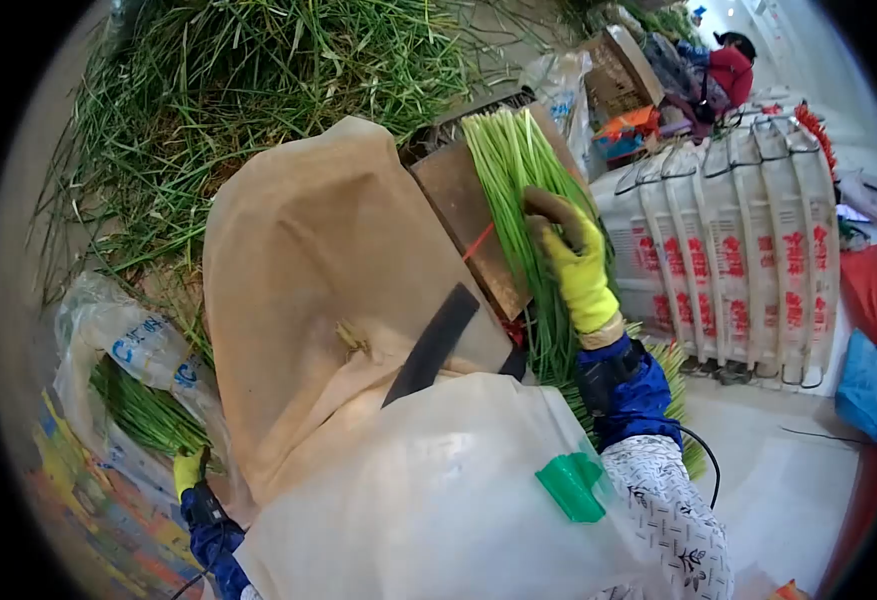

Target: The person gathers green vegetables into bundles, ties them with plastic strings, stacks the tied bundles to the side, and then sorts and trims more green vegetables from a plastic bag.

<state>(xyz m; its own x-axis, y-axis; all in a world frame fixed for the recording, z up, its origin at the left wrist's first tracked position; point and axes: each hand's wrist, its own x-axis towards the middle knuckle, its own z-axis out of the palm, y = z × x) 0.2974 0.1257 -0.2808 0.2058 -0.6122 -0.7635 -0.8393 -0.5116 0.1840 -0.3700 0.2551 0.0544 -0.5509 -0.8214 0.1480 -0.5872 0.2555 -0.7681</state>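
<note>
In a yellow glove with a brown-stained palm, my right hand (573,260) lies against a bundle of long green stalks (508,165), its fingers slightly bent and apart. The bundle rests on a brown board (468,215) at my right side, with a red strip by its edge. At the lower left, my left hand (191,472), also yellow-gloved, is closed at the end of more green stalks (143,410). Those stalks lie in a clear plastic bag (148,345) with blue print; the left fingertips are partly hidden.
A large heap of loose green leaves and stalks (278,80) spreads ahead. My lap is covered by a translucent apron (328,230). On the right stand strapped white packages (728,250) with red print, and a blue bag (865,385). Another person (728,75) is farther back.
</note>
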